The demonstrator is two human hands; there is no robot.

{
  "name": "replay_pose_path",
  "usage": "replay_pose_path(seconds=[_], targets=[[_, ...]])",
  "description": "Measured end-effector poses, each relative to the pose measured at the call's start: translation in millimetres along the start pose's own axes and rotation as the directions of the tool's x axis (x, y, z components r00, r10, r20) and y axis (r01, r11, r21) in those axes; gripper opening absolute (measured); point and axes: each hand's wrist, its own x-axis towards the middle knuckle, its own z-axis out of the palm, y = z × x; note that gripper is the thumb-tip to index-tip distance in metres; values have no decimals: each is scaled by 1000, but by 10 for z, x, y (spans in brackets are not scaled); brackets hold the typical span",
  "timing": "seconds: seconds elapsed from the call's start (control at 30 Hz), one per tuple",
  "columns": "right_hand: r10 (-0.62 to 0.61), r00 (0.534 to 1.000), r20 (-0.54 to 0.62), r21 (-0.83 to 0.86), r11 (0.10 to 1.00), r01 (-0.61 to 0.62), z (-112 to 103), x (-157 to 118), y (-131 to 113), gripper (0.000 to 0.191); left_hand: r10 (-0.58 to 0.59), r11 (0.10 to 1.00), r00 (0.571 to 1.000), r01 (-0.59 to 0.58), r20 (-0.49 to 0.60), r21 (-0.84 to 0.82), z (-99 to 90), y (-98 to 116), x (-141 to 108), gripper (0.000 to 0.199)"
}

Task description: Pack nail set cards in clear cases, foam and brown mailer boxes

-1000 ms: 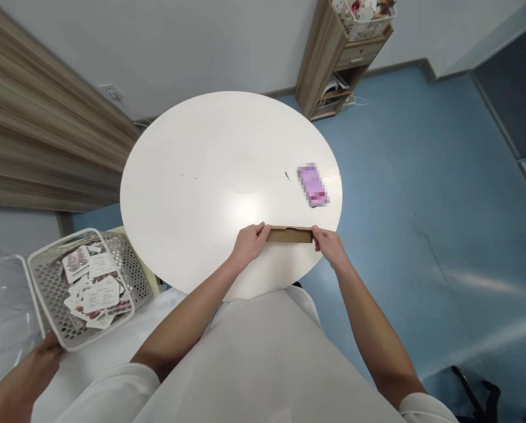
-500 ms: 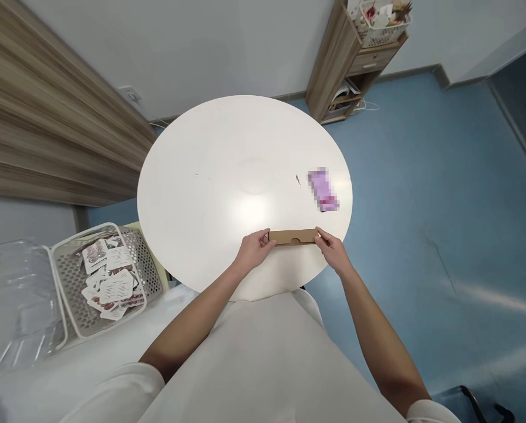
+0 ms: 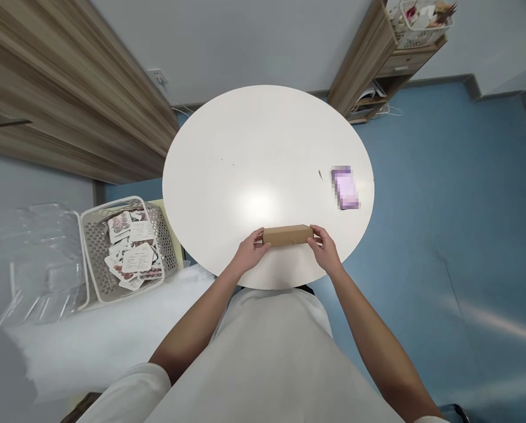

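Note:
A long, narrow brown cardboard box (image 3: 287, 235) is held level over the near part of the white oval table (image 3: 254, 129). My left hand (image 3: 251, 249) grips its left end, fingers on the far side and thumb on the near side. At the right end, my right hand (image 3: 324, 249) pinches the box the same way. Its top and its near side both show, and it looks closed. Whether its underside touches the tabletop I cannot tell. A pixelated purple item (image 3: 346, 188) lies on the table to the right, beyond my right hand.
At the left stands a white perforated basket (image 3: 96, 282) of printed cards (image 3: 137, 258), beside clear plastic trays (image 3: 47, 264). A wooden cabinet (image 3: 364, 59) at the back right carries another basket (image 3: 415, 38). Small dark marks (image 3: 320, 174) dot the tabletop.
The box has tilted in my hands: its notched face has turned toward me and down, and a broad plain face now shows on top. My view has shifted, moving the surroundings rightward.

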Motion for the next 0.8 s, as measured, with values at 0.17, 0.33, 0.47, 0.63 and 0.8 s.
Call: replay_pose_path(seconds=[0.17,0.33,0.47,0.63,0.8], targets=[[-53,998,23,33,998,52,189,-214,104,35,92,980,988,-111,-120,-163,74,-238,-178,59],[34,999,39,19,999,-35,300,-250,187,43,-5,984,964,-43,-265,-175,224,-453,-235,66],[60,998,29,-128,990,-56,314,-80,250,52,-64,997,946,45,-319,-69,317,-550,-220,60],[-48,991,123,-184,980,70,293,65,332,43,-41,998,921,23,-386,-51,430,-557,-232,55],[-146,977,155,-146,975,169,8,117,388,42,32,998,885,-50,-465,-25,688,-375,-234,54]])
